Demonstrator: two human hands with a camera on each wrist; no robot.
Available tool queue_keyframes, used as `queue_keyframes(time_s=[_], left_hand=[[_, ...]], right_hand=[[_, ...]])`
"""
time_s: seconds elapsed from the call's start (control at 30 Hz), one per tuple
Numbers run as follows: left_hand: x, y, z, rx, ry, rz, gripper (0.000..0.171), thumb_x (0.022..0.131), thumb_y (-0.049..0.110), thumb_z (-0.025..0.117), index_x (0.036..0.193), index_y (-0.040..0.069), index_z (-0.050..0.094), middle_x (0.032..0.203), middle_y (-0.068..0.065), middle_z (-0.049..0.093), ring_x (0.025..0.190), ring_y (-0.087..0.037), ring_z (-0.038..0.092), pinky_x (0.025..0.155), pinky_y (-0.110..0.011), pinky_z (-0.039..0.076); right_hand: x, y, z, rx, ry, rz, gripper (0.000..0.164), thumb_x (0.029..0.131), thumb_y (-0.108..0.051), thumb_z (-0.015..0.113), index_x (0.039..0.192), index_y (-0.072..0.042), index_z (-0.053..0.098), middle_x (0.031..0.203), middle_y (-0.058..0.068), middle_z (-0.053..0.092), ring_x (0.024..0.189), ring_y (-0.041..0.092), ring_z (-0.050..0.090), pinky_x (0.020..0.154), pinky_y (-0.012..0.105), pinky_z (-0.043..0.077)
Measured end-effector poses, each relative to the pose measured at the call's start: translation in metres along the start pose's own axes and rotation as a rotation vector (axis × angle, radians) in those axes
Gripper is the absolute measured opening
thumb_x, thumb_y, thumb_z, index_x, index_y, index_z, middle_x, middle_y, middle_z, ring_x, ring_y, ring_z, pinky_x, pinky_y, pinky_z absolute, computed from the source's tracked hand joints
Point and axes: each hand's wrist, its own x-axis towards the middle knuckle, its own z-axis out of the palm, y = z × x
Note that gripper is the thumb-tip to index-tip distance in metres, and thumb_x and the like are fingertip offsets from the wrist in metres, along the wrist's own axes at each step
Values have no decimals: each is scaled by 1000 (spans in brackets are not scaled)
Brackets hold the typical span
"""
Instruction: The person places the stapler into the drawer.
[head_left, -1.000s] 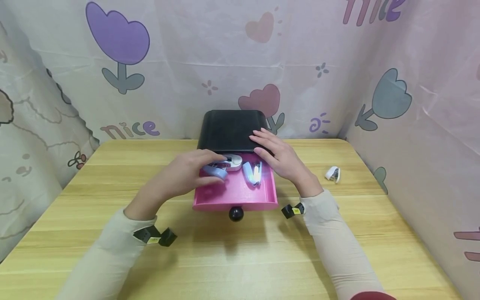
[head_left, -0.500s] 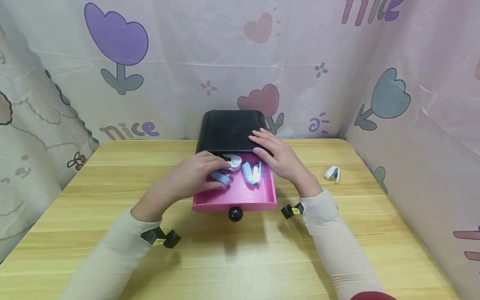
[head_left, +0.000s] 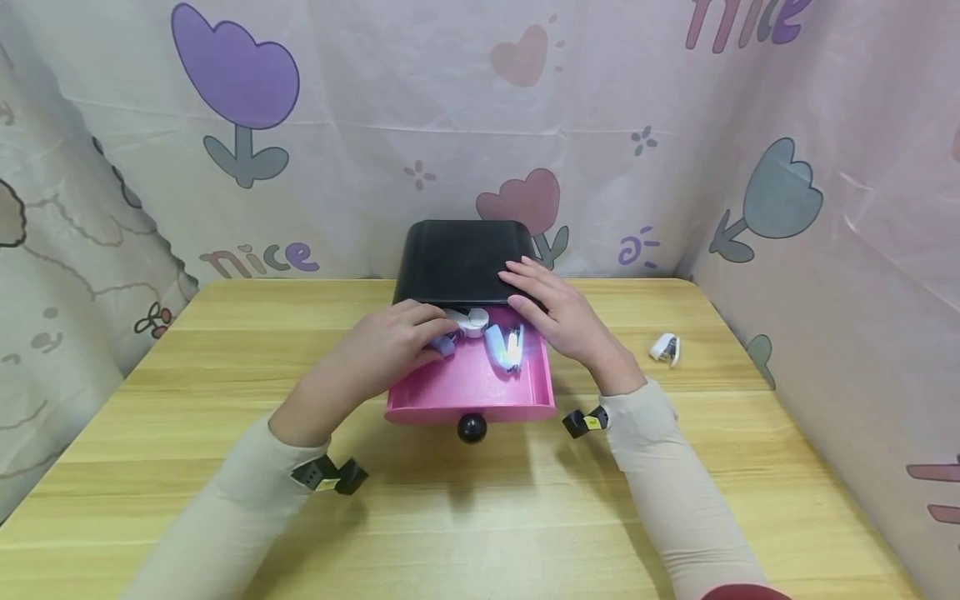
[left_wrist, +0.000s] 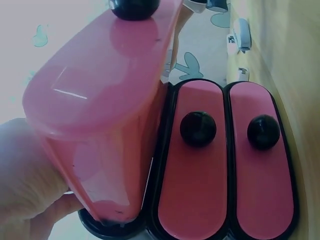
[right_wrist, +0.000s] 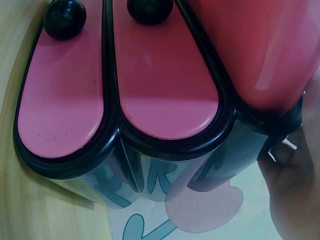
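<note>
A blue mini stapler shows between the thumb and fingers of my left hand, which reaches into the open pink drawer from the left and grips it. Part of this stapler is hidden by the fingers. A white rounded item touches or lies close to my fingertips, at the back of the drawer; its kind is unclear. Another light blue stapler lies spread in the drawer's right half. My right hand rests with straight fingers on the top of the black drawer cabinet, touching its front right edge.
A white mini stapler lies on the wooden table to the right. A round black knob sticks out from the drawer front. Two more pink drawers sit shut below it. A printed curtain hangs behind.
My left hand first moved right and toward the drawer front with the blue stapler, then slightly back toward the cabinet. The white item has turned slightly. My right hand has stayed still.
</note>
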Motion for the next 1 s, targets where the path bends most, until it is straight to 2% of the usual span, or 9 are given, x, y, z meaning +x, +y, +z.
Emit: queue_keyframes(time_s=[0.13,0.23,0.47,0.6,0.73,0.83,1.0], left_hand=[[-3,-1,1,-51,3,-37,48,76,23,86,120,9,70,114,-8,67,108,-26,63,90,-41,54],[-5,-2,2,-109,40,-54,47,76,26,86,118,9,71,112,-7,68,105,-25,64,89,-41,54],[-8,-7,-1,-187,170,-89,41,79,29,83,114,12,72,108,-5,70,98,-22,66,85,-39,56],[-8,-13,-2,-209,273,-92,33,81,23,82,110,10,72,103,-5,70,92,-21,66,81,-38,57],[-8,-22,-2,-224,362,-119,27,82,17,81,106,8,73,101,-6,70,94,-22,65,82,-39,56],[-8,-28,-1,-244,386,-170,25,83,15,79,106,7,73,103,-8,70,98,-24,63,85,-42,54],[-8,-38,3,-279,377,-269,23,88,17,75,109,7,72,109,-11,69,101,-26,60,85,-45,53]], right_hand=[[1,0,1,-2,5,-13,47,101,-39,51,145,-23,50,153,-5,40,146,11,21,117,45,22],[1,0,1,-5,9,-20,47,101,-38,51,145,-22,50,153,-5,40,146,11,21,117,45,22],[0,0,1,7,3,7,48,101,-41,50,145,-24,49,153,-6,39,146,9,20,116,46,23],[0,1,1,11,5,10,48,101,-40,50,146,-23,49,153,-6,39,146,10,20,116,47,23],[0,2,1,11,6,4,48,101,-40,50,146,-23,49,153,-5,39,146,10,20,116,47,23],[0,2,1,10,6,-3,48,101,-40,50,146,-23,49,153,-5,39,146,10,20,116,47,23],[0,2,2,12,11,-12,47,101,-39,50,145,-22,50,153,-5,39,146,10,20,116,46,23]])
